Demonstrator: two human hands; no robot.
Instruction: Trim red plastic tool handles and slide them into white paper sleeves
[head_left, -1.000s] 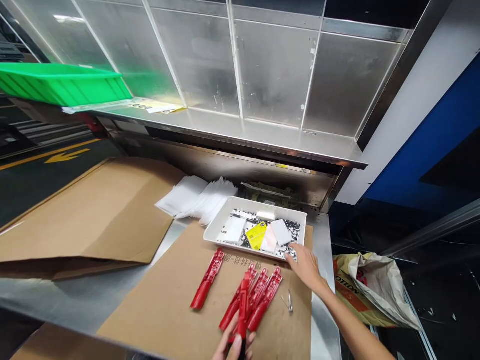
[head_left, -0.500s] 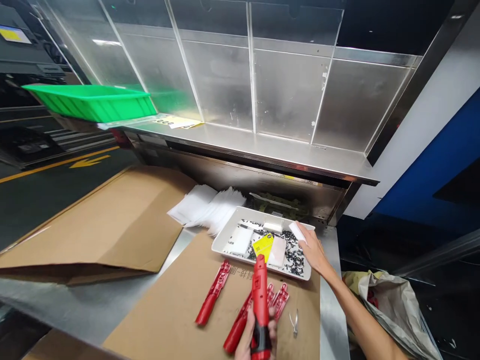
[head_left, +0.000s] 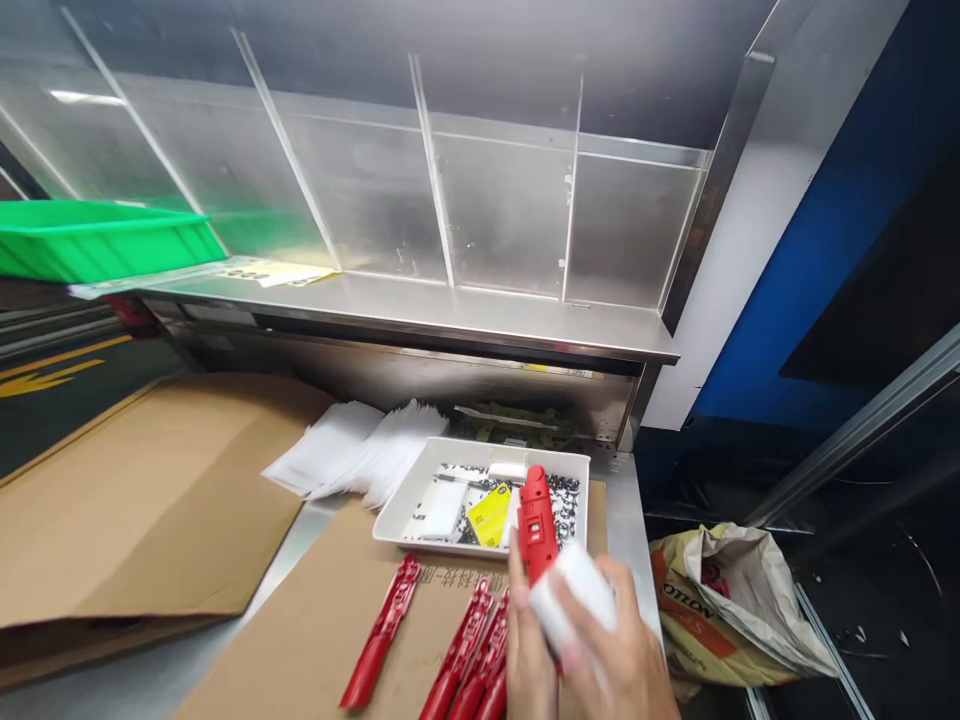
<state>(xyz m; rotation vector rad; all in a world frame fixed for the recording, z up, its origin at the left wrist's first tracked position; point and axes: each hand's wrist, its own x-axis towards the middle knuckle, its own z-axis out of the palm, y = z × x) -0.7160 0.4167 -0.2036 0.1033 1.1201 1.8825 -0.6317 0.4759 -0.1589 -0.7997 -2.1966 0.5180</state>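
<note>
My left hand (head_left: 529, 640) is closed around a red plastic handle-shaped part (head_left: 537, 515), whose narrower end points away from me. In my right hand (head_left: 630, 655) is a white sponge-like block (head_left: 576, 600), which lies over the lower half of the red part. My fingers and the block hide that lower half. Just beyond my hands stands a white tray (head_left: 394, 520) containing small black bits, a yellow card (head_left: 490, 516) and other white blocks (head_left: 444, 510). More red plastic parts (head_left: 381, 632) lie to the left of my left hand on a cardboard sheet (head_left: 300, 640).
A stack of white sheets (head_left: 375, 450) sits left of the tray, beside a large cardboard box (head_left: 150, 490). Behind, a metal shelf (head_left: 420, 305) carries a green bin (head_left: 105, 245) at its left. An open sack (head_left: 739, 600) stands to the right of the bench.
My right hand has come from the tray's right edge to my left hand, bringing the white block onto the red part. The camera view has turned rightward.
</note>
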